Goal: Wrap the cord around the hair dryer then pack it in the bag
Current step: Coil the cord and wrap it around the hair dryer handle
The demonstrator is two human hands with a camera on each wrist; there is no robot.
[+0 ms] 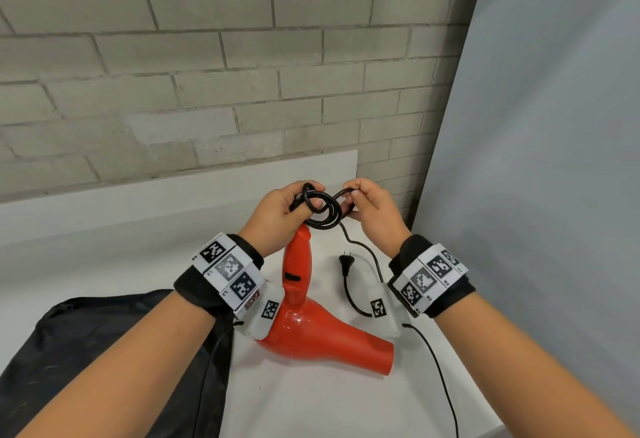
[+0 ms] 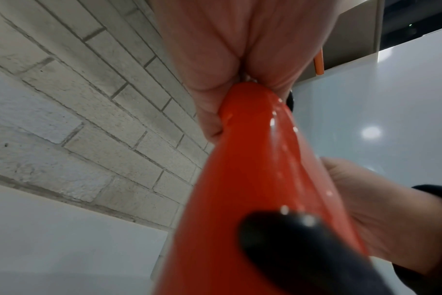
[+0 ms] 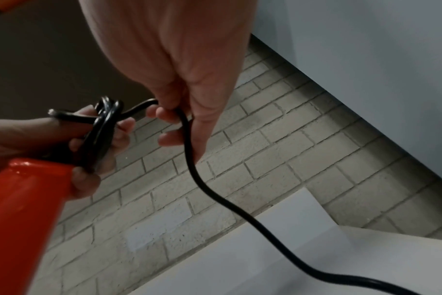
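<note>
Pale grey brick wall (image 1: 207, 67) behind, white table (image 1: 104, 247) below – grey-white panel (image 1: 554, 126) at right

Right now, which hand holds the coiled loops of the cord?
The left hand: it grips the loops and the hair dryer handle. The right hand pinches one strand.

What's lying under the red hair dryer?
The hair dryer rests on a white table. Its rounded back end meets the black bag, but the left hand's wrist band hides whether they overlap.

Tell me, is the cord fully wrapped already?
No. The cord forms only a few loops; its plug end lies loose on the table.
</note>
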